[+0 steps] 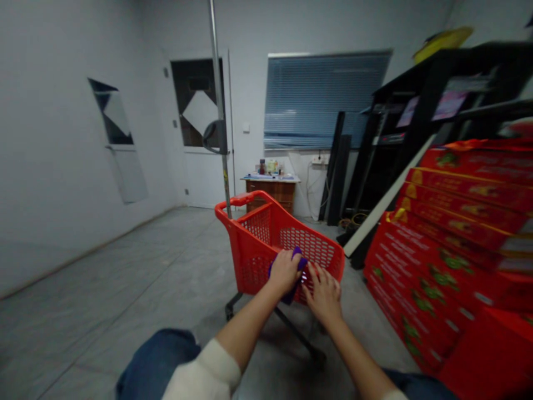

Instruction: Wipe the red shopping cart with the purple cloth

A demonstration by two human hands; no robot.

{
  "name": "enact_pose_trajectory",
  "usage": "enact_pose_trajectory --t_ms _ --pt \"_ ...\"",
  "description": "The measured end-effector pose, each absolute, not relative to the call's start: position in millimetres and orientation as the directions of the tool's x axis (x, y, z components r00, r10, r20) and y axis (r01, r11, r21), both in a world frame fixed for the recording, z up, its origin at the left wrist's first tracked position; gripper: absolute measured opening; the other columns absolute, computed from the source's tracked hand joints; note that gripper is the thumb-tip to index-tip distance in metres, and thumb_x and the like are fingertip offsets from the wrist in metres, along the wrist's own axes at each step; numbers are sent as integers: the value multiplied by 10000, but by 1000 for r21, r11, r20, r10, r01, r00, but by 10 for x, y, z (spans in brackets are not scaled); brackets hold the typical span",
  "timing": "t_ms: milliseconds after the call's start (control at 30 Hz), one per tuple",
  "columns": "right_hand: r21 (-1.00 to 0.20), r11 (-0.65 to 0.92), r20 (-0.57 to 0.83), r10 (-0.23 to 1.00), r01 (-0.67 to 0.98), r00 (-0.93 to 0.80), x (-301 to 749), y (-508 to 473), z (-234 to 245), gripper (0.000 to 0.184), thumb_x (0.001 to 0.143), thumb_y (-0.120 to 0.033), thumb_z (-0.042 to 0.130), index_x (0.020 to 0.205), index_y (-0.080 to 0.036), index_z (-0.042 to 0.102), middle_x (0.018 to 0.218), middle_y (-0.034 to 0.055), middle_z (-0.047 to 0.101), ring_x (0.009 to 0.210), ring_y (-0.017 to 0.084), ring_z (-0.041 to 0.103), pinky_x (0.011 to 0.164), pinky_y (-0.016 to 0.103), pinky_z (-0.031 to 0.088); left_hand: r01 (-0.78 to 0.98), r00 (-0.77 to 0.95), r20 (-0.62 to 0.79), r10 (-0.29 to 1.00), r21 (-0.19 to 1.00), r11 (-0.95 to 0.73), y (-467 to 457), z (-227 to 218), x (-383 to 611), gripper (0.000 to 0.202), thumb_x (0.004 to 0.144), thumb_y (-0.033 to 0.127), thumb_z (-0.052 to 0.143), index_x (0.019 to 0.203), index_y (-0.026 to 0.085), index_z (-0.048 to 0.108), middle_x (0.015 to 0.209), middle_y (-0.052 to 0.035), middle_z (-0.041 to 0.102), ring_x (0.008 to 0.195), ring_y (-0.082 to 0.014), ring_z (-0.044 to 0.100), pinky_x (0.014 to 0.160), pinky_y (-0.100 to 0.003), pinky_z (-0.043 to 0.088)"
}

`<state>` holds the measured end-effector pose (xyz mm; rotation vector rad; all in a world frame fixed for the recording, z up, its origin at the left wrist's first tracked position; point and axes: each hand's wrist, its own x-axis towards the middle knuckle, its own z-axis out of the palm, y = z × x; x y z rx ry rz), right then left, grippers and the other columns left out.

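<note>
A red plastic shopping cart (pixel 254 255) with perforated walls stands on the floor in front of me, on a dark wheeled frame. My left hand (pixel 286 271) is closed on a purple cloth (pixel 296 254) at the near side of the basket. Part of the cloth hangs below that hand, and the rest is hidden by the fingers. Just to the right, my right hand (pixel 323 294) lies with fingers spread against the basket's near wall. A metal pole (pixel 219 89) with a dark grey fitting rises by the cart's handle.
Stacked red boxes (pixel 449 278) fill the right side, close to my right arm. Behind them is a black shelf (pixel 433 72), with a pale board (pixel 385 200) leaning there. A small wooden cabinet (pixel 270 191) holding bottles stands below the window blind (pixel 325 100). Grey floor extends left.
</note>
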<state>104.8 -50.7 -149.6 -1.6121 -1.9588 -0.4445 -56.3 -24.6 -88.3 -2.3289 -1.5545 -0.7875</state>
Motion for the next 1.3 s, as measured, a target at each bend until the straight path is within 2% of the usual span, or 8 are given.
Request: enact_pose_trajectory --t_ms 233,367,500,700,833,1000,1167,1300 --pt "-123 254 611 781 959 -129 1055 -475 -1530 595 916 -406 448 1497 -290 385 1497 71 462 1302 289 417 1080 495 295 946 94 601 794 194 -259 -196 -837 -803 347 850 211 619 1188 193 542 1216 -107 560 1142 -255 513 1050 -442 397" --pt "-128 253 620 775 959 -122 1039 -472 -1547 609 915 -420 453 1503 -283 373 1506 81 448 1312 297 404 1089 502 283 914 184 590 786 192 -358 -232 -962 -624 389 842 213 631 1217 200 529 1255 -114 543 1173 -263 494 1055 -452 391" --pt "-113 259 601 787 959 -142 1100 -473 -1537 603 918 -419 449 1502 -291 373 1498 73 459 1303 287 416 1084 486 298 875 316 559 766 141 -464 -205 -873 -721 322 876 254 603 1191 216 550 1186 -89 575 1109 -244 520 1012 -417 424" --pt "-95 233 611 781 968 -128 1055 -479 -1534 638 913 -420 470 1522 -293 330 1504 73 447 1300 286 412 1084 484 297 929 132 595 793 204 -308 -157 -770 -989 351 855 211 611 1199 215 542 1218 -96 559 1150 -253 503 1044 -443 400" --pt "-106 221 621 776 970 -109 1003 -498 -1522 608 918 -413 461 1504 -278 373 1502 76 453 1298 292 411 1090 488 284 909 185 578 795 207 -362 -240 -915 -682 389 839 219 639 1214 207 537 1267 -111 537 1178 -260 490 1062 -445 385" --pt "-99 256 598 788 962 -148 1056 -500 -1506 609 927 -422 439 1514 -284 354 1480 82 480 1288 287 428 1075 477 302 884 308 527 792 149 -444 -228 -834 -638 333 854 263 637 1174 211 557 1151 -88 590 1075 -237 532 997 -394 432" --pt "-99 238 608 783 966 -131 1007 -519 -1501 607 925 -415 448 1510 -282 358 1493 71 467 1292 284 418 1079 480 297 951 115 573 812 174 -257 -152 -728 -930 329 862 227 615 1182 190 547 1176 -99 577 1103 -243 526 1017 -404 418" --pt "-104 227 620 776 968 -115 947 -543 -1493 584 928 -402 448 1495 -277 384 1494 71 464 1290 285 414 1084 484 291 940 139 582 801 177 -292 -199 -852 -802 342 859 220 619 1191 186 542 1207 -110 561 1137 -249 511 1035 -416 404"
